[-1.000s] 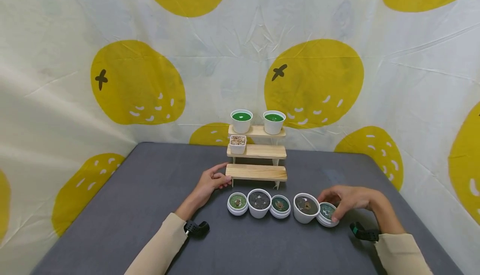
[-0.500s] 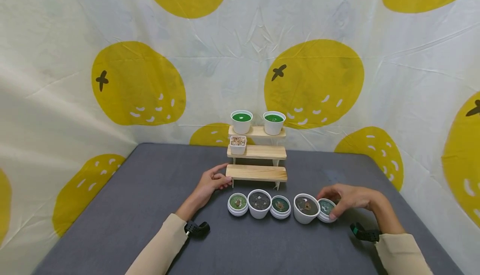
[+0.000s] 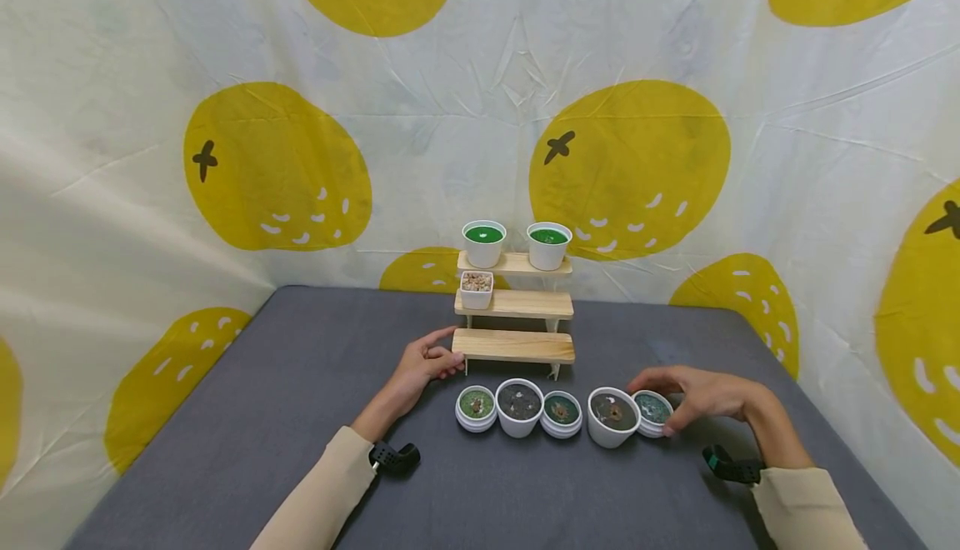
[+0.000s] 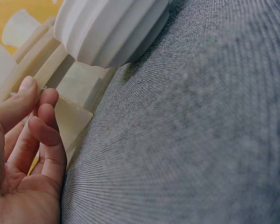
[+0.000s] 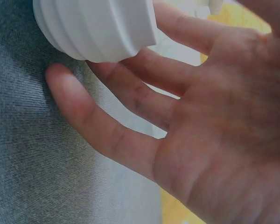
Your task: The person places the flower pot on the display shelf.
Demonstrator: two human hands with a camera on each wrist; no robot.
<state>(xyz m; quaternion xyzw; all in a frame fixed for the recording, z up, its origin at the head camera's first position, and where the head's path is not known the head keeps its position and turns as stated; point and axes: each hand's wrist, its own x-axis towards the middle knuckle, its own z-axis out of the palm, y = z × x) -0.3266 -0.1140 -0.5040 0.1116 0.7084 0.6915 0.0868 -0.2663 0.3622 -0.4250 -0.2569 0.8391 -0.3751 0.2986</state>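
At the left end of the lowest step of a three-step wooden stand [image 3: 517,345], my left hand [image 3: 415,373] pinches the edge between thumb and fingers. My right hand [image 3: 708,396] grips a small white ribbed pot [image 3: 652,413] with a grey-green top, fingers behind it and thumb at its near right side. In the right wrist view, the ribbed pot wall [image 5: 98,28] sits against my fingers. A taller white pot [image 3: 612,418] with a dark top stands directly left of that small pot.
Further left, a row holds a small green-topped pot [image 3: 476,409], a taller dark-topped pot [image 3: 518,407] and a small teal-topped pot [image 3: 562,414]. Two green-topped pots [image 3: 483,244] stand on the top step. A square pot of pebbles [image 3: 476,290] sits on the middle step.
My right hand has shifted the small ribbed pot a little away from me, beside the taller dark-topped pot. The left hand stays at the stand.
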